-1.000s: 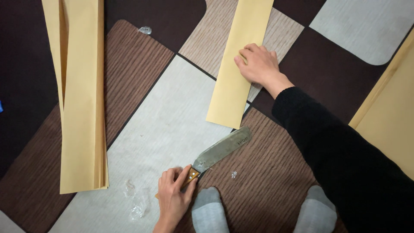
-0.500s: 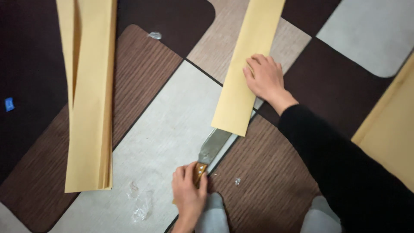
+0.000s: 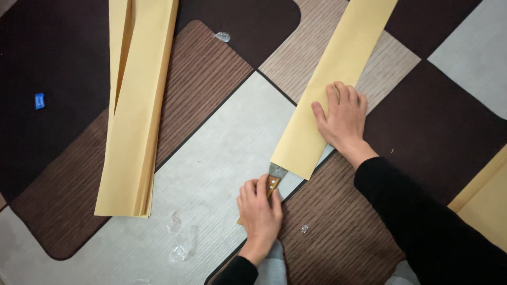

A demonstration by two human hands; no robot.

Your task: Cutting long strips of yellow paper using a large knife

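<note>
Gripping the knife (image 3: 274, 177) by its wooden handle, your left hand (image 3: 260, 211) was curled tight around it, with only a short bit of steel showing before the blade vanished inside the folded yellow strip (image 3: 331, 87). Your right hand (image 3: 343, 119) lay flat and open on that strip, fingers spread, holding nothing and only pressing the paper to the floor (image 3: 222, 142).

You did well to pin the strip near the end where the blade entered; to slit it cleanly I judged you needed the edge seated right in the crease and the blade kept low, almost parallel to the floor. You wanted 1 long steady push away from your body, not a sawing stroke, which would likely tear paper this thin. Your pressing fingers sat over the hidden blade's path, so I thought it safer to keep the palm to the side of the fold.

The stack (image 3: 134, 105) of cut strips lay well apart on your left, and scraps of clear plastic (image 3: 179, 245) sat near your left wrist.
</note>
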